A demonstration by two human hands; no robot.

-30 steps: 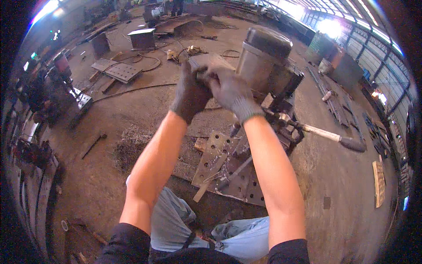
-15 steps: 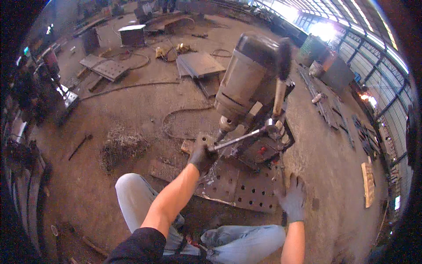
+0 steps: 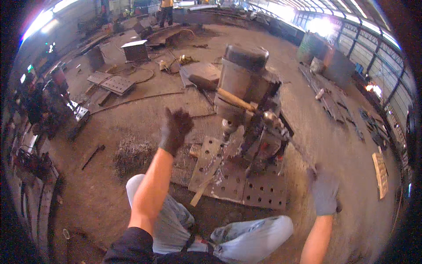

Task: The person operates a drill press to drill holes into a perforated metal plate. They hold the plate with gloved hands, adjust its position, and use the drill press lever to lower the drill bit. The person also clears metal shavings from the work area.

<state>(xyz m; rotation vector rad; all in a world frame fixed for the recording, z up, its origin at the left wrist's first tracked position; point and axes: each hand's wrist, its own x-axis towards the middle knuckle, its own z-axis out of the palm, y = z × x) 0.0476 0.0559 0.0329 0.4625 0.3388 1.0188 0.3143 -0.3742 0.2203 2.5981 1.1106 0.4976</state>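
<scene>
A portable drilling machine (image 3: 241, 83) stands on steel plates with drilled holes (image 3: 263, 193) in front of my knees. One feed-handle spoke (image 3: 235, 99), with a dark grip, slants up to the left from its hub. Another spoke (image 3: 301, 149) slopes down to the right. My left hand (image 3: 176, 130), in a dark glove, is raised left of the machine, fingers apart and holding nothing. My gloved right hand (image 3: 325, 193) is by the lower end of the right spoke; blur hides whether its fingers close on it. Below the chuck (image 3: 227, 127) lies a narrow holed plate (image 3: 206, 160).
A heap of metal shavings (image 3: 132, 154) and a dark rod (image 3: 93, 157) lie on the floor to the left. Holed plates (image 3: 112, 82) and cables are farther back. At right are a wooden piece (image 3: 380, 175) and steel bars (image 3: 325, 101). A person (image 3: 166, 13) stands far off.
My left hand has let go of a spoke and moved up and left. The handle spokes have turned counterclockwise. My right hand has moved right and slightly up. The view has shifted slightly.
</scene>
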